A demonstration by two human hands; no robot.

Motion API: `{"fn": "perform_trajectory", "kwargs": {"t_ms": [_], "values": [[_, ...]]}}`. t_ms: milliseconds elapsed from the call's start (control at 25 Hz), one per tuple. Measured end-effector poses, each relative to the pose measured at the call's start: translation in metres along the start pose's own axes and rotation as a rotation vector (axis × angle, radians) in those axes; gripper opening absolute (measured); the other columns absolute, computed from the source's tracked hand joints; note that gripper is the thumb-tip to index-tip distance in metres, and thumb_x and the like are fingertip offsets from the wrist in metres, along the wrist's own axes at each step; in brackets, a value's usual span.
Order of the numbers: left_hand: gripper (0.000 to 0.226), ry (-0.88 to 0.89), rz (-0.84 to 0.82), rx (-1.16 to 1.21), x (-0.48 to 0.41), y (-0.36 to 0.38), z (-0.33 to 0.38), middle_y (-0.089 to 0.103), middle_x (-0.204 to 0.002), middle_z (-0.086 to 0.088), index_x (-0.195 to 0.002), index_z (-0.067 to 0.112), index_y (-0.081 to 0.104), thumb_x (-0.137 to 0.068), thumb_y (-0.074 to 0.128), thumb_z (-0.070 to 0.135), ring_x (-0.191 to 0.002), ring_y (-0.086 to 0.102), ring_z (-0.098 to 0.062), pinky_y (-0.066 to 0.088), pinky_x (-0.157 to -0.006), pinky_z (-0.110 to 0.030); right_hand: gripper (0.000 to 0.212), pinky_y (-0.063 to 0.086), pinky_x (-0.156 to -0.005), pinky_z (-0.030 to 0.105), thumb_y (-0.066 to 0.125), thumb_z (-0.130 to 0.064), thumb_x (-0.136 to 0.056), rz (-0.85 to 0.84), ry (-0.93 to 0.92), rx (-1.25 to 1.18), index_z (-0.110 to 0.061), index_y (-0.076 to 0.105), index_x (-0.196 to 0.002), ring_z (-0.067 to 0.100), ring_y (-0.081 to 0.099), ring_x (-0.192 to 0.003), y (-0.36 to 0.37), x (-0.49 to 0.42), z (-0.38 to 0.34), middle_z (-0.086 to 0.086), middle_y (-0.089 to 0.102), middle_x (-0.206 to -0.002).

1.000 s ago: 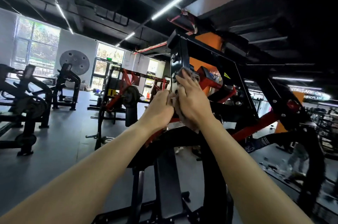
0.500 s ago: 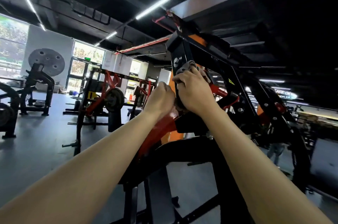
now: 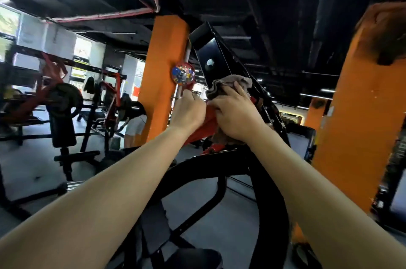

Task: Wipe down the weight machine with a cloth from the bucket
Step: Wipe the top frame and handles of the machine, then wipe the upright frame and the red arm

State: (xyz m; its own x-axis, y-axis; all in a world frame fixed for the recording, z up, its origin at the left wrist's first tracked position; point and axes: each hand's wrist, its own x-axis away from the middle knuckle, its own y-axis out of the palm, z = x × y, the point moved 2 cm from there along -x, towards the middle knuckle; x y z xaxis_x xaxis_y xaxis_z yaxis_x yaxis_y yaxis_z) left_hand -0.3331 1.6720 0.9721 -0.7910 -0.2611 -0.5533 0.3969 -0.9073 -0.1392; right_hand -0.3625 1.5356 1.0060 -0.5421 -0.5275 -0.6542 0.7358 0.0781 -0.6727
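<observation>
Frame centre: right hand (image 3: 236, 116) grips brownish cloth (image 3: 228, 85) against black upright of weight machine (image 3: 212, 53). Left hand (image 3: 189, 110) curled just beside; what it holds, cannot tell.

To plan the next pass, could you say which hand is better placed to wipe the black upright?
Likely right: the right hand grips the cloth against the black upright; the left hand is curled beside it, no cloth showing.

Right hand (image 3: 235, 119) on cloth (image 3: 228, 84)

cloth (image 3: 228, 85) on machine frame (image 3: 209, 52), pillar (image 3: 162, 48) behind
</observation>
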Motion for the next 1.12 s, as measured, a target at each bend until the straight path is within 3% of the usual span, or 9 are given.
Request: {"fn": "perform_trajectory", "kwargs": {"t_ms": [120,240,400,560,640,720,840,1000,1120], "values": [[0.034,0.021,-0.110,0.034,0.012,-0.001,0.002,0.058,-0.121,-0.012,-0.122,0.009,0.048,-0.103,0.029,0.029,-0.105,0.053,-0.032,0.040,-0.085,-0.042,0.051,0.001,-0.128,0.039,0.034,-0.033,-0.089,-0.045,0.041,0.057,-0.034,0.073,-0.122,0.019,0.034,-0.144,-0.002,0.029,-0.008,-0.010,0.070,-0.129],[0.035,0.050,-0.159,0.026,0.017,-0.008,0.014,0.055,-0.116,-0.009,-0.125,0.009,0.048,-0.103,0.028,0.029,-0.105,0.052,-0.030,0.039,-0.086,-0.042,0.044,-0.004,-0.125,0.031,0.039,-0.033,-0.095,-0.069,0.082,0.098,-0.035,0.074,-0.122,0.016,0.038,-0.142,-0.005,0.051,-0.010,-0.012,0.068,-0.133],[0.033,0.116,-0.182,0.007,0.016,-0.020,0.014,0.057,-0.113,-0.008,-0.118,0.011,0.048,-0.106,0.026,0.032,-0.102,0.054,-0.029,0.041,-0.083,-0.044,0.062,0.002,-0.129,0.043,0.021,-0.038,-0.094,-0.069,0.091,0.213,-0.036,0.061,-0.140,0.020,0.022,-0.154,0.000,0.033,-0.018,-0.016,0.048,-0.155],[0.033,0.134,-0.206,0.021,0.011,-0.021,0.008,0.059,-0.108,-0.008,-0.114,0.012,0.049,-0.105,0.027,0.035,-0.089,0.054,-0.024,0.042,-0.075,-0.043,0.044,0.008,-0.129,0.044,0.042,-0.030,-0.099,-0.027,0.068,0.203,-0.026,0.067,-0.135,0.023,0.028,-0.153,0.000,0.042,-0.013,-0.005,0.053,-0.153],[0.032,0.143,-0.214,-0.001,0.012,-0.018,0.010,0.058,-0.105,-0.004,-0.115,0.013,0.049,-0.106,0.027,0.034,-0.088,0.055,-0.019,0.040,-0.073,-0.040,0.049,0.013,-0.129,0.038,0.046,-0.019,-0.099,0.061,0.085,0.107,-0.019,0.055,-0.147,0.018,0.025,-0.155,-0.003,0.052,-0.009,0.000,0.047,-0.157],[0.032,0.172,-0.203,-0.012,0.009,-0.012,0.015,0.058,-0.103,-0.002,-0.116,0.013,0.049,-0.106,0.027,0.033,-0.089,0.056,-0.016,0.040,-0.072,-0.038,0.061,0.025,-0.126,0.036,0.045,-0.012,-0.100,0.104,0.159,0.035,-0.017,0.035,-0.159,0.016,0.016,-0.157,-0.003,0.048,-0.007,0.001,0.029,-0.167],[0.034,0.186,-0.175,0.002,-0.004,-0.002,0.026,0.060,-0.104,-0.002,-0.118,0.013,0.050,-0.106,0.027,0.034,-0.088,0.055,-0.016,0.039,-0.073,-0.036,0.063,0.047,-0.097,0.028,0.039,-0.016,-0.106,0.108,0.285,-0.011,-0.015,0.014,-0.164,0.021,0.029,-0.153,-0.009,0.018,-0.001,-0.002,0.007,-0.173],[0.035,0.213,-0.111,0.005,-0.025,0.008,0.028,0.063,-0.105,-0.004,-0.117,0.014,0.051,-0.105,0.027,0.036,-0.089,0.058,-0.021,0.041,-0.072,-0.040,0.056,0.047,-0.093,0.037,0.030,-0.026,-0.112,0.103,0.336,-0.048,-0.009,0.012,-0.162,0.028,0.042,-0.144,-0.011,-0.026,0.014,0.006,0.020,-0.169],[0.032,0.200,-0.063,-0.006,-0.039,0.009,0.028,0.061,-0.106,-0.005,-0.117,0.012,0.052,-0.106,0.029,0.032,-0.094,0.055,-0.025,0.036,-0.076,-0.038,0.056,0.044,-0.103,0.039,0.027,-0.028,-0.112,0.128,0.327,-0.076,-0.008,0.013,-0.162,0.028,0.039,-0.147,-0.008,-0.053,0.021,0.007,0.023,-0.169]]}}
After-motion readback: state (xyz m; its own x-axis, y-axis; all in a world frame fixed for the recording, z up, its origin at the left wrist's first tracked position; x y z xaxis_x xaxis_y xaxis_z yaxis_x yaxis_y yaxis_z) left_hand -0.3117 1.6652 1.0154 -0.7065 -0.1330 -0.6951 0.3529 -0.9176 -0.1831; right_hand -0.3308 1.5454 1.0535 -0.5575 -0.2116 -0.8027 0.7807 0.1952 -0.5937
